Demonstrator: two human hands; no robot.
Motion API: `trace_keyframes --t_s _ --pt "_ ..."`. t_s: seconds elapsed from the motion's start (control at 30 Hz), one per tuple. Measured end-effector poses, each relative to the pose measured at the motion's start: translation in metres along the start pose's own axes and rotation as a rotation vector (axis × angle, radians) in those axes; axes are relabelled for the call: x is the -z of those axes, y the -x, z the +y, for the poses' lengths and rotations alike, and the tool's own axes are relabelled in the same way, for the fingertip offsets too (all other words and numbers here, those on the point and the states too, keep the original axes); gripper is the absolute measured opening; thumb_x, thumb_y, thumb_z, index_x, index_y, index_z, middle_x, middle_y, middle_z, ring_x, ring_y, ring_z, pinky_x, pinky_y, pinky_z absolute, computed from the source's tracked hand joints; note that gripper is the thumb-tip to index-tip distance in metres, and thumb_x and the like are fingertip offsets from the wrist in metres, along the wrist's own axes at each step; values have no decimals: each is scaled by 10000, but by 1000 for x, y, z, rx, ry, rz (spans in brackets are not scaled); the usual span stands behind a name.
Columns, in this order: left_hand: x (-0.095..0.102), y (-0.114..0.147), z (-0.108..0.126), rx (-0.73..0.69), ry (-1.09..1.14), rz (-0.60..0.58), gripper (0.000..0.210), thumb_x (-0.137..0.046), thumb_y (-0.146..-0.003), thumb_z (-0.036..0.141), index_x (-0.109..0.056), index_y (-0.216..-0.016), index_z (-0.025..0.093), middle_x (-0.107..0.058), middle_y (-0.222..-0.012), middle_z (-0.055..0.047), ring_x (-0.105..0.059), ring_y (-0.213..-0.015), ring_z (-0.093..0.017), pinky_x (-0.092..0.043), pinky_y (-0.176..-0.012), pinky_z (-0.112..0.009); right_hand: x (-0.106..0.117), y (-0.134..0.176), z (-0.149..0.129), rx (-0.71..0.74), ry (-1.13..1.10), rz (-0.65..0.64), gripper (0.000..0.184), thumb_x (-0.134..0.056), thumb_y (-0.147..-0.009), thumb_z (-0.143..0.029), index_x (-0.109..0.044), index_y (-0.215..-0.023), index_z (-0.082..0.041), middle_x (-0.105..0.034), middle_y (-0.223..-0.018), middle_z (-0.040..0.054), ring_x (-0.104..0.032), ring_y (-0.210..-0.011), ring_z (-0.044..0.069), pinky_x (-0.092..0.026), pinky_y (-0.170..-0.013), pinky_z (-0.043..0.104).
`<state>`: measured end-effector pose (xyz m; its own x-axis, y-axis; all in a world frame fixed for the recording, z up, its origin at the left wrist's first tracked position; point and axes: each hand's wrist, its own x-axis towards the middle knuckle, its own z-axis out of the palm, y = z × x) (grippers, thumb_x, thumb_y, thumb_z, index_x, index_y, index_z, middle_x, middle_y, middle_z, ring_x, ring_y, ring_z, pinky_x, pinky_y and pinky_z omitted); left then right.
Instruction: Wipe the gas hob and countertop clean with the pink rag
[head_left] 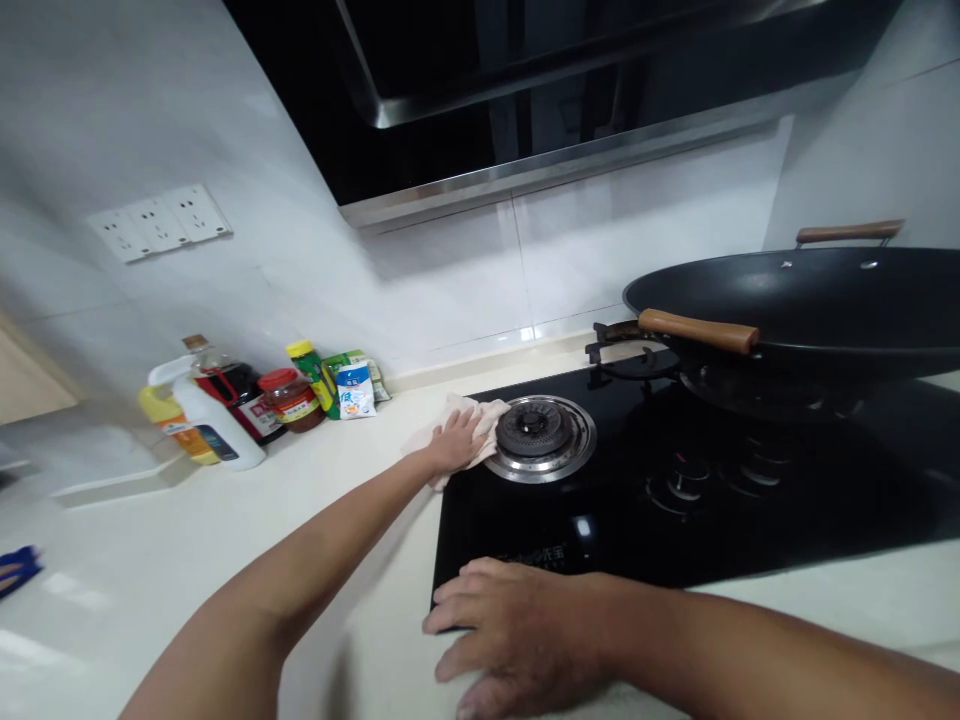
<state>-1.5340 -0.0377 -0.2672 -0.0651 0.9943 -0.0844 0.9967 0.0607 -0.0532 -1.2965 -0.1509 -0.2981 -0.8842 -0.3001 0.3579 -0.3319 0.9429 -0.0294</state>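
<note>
My left hand (454, 442) presses a pale cloth (489, 418) down at the left edge of the black gas cooktop (525, 510), its fingers over the bunched fabric. The cloth touches the rim of the left burner (534, 428), which has no pot support on it. My right hand (517, 635) rests over the cooktop's front left corner, fingers apart and holding nothing. Its palm side is hidden.
A large black wok (810, 300) with wooden handles sits at the right. A pot support (637, 350) stands partly behind it. Left on the counter (337, 500) are a white jug (221, 425), a dark sauce bottle (244, 400), a red-lidded jar (291, 400) and packets (355, 390). The range hood (525, 100) hangs overhead.
</note>
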Motion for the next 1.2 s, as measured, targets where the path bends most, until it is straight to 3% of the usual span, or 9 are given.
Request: trace_keyframes --t_s 0.27,0.37,0.47,0.67,0.93,1.1,1.2 --pt "-8 83 25 -99 -38 86 625 -334 -1053 447 -335 -1640 233 -297 -1741 -118 -238 -1612 -294 -267 -1277 -563 -15 -7 -1 43 52 57 414 -597 -1013 -577 -761 -1123 -213 -671 -1378 96 -578 -1274 256 -428 -1008 389" --pt "-11 103 39 -214 -56 163 589 -376 -1048 458 -473 -1566 195 -434 -1668 -146 -365 -1547 -295 -306 -1259 -524 -30 -14 1 131 50 103 414 -601 -1005 -594 -762 -1065 -218 -748 -1177 44 -629 -1083 214 -421 -892 365" --pt "-10 113 61 -344 -40 196 585 -426 -1033 522 -528 -1534 237 -519 -1611 -122 -440 -1493 -305 -332 -1246 -513 -40 -19 4 180 40 149 463 -573 -1003 -634 -767 -1023 -214 -759 -975 8 -612 -887 186 -397 -809 364" --pt "-1 115 104 -435 2 116 698 -449 -1016 584 -450 -1597 198 -479 -1634 -165 -414 -1522 -348 -261 -1293 -530 -46 -19 3 178 53 160 501 -551 -998 -674 -772 -990 -225 -728 -894 1 -557 -803 180 -387 -789 356" --pt "13 106 148 -455 124 -132 888 -361 -989 720 -53 -1706 297 -47 -1788 -134 -60 -1630 -422 -150 -1305 -635 -50 -19 3 188 61 152 492 -549 -1003 -665 -787 -1000 -234 -727 -937 3 -557 -811 172 -405 -803 330" --pt "32 81 193 -426 113 -195 864 -371 -984 658 -88 -1702 269 108 -1786 -105 -23 -1627 -444 -146 -1302 -641 -43 -18 1 176 42 119 493 -567 -1002 -651 -795 -1044 -216 -729 -948 8 -603 -848 170 -430 -846 318" --pt "41 59 215 -394 55 -214 852 -372 -973 626 -110 -1698 264 124 -1785 -88 -79 -1623 -451 -217 -1284 -637 -35 -13 -2 136 11 90 452 -557 -1023 -613 -777 -1120 -230 -734 -1062 14 -641 -963 169 -434 -945 303"
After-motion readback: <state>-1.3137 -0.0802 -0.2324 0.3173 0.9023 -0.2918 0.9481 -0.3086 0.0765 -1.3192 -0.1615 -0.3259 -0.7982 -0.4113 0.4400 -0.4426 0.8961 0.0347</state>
